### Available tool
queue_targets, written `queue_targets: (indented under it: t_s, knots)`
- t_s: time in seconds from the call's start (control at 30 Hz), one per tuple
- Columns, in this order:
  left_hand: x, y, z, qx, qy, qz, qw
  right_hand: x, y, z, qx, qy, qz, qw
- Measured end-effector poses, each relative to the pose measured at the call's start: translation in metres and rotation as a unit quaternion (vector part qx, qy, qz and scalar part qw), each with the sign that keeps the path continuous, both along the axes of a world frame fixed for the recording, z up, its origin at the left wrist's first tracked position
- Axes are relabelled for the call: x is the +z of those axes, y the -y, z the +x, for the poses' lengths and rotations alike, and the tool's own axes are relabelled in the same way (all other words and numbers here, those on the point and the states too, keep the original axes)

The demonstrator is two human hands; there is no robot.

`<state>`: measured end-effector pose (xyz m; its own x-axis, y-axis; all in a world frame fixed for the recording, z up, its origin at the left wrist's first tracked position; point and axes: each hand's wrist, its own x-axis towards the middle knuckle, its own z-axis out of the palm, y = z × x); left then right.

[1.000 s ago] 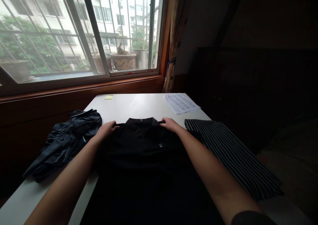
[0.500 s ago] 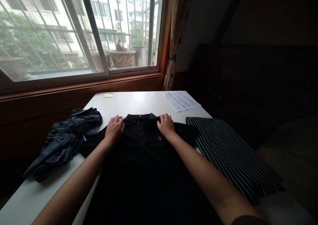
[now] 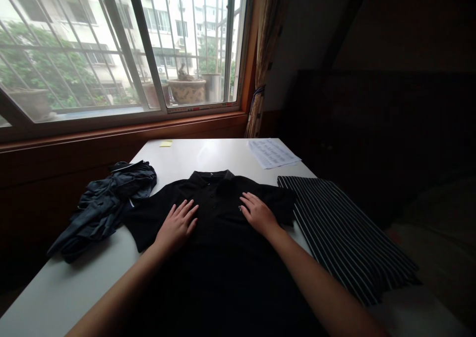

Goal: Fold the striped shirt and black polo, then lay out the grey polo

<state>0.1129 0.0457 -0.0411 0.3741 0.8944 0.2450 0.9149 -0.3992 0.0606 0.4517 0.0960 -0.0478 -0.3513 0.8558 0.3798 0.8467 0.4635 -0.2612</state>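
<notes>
Shirt (image 3: 217,242), black, lying front up on the white table (image 3: 226,154), collar (image 3: 199,177) toward the window (image 3: 149,49), lower part running back toward the body and lost in shadow. Left hand (image 3: 177,228) palm down on the chest of the shirt, fingers straight and slightly apart, nothing in its grasp. Right hand (image 3: 259,215) likewise flattened on the opposite side of the chest, fingers extended beside a small pale emblem (image 3: 240,208), no cloth visibly pinched.

Change over the last second: from a grip on both shoulders beside the collar, to a light touch at the shoulders, to the present rest lower down on the chest. Meaning for the work, as a judgement: placing of the shirt apparently complete, smoothing by flat palms apparently in hand. Left sleeve (image 3: 143,223) now fully in view, angled outward toward the crumpled bundle (image 3: 107,205), contact between the two not certain. Right sleeve (image 3: 282,200) reaching to the edge of the striped cloth (image 3: 342,233). Far end of the table: yellow note (image 3: 165,143) at left, printed papers (image 3: 273,153) at right, both well apart from the hands
</notes>
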Motion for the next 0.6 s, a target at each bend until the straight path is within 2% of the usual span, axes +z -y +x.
queue_targets:
  t_s: [0.17,0.33,0.6]
  knots:
    - [0.004,0.018,0.0,0.026,-0.01,0.001,1.0,0.001,0.012,0.001,-0.006,0.002,0.0,1.0]
    - [0.006,0.037,0.003,0.017,-0.009,0.013,1.0,0.007,0.026,-0.001,-0.012,-0.001,0.003,1.0]
    - [0.01,0.094,-0.004,-0.001,0.018,0.073,0.997,0.014,0.057,-0.001,-0.017,0.008,-0.008,1.0]
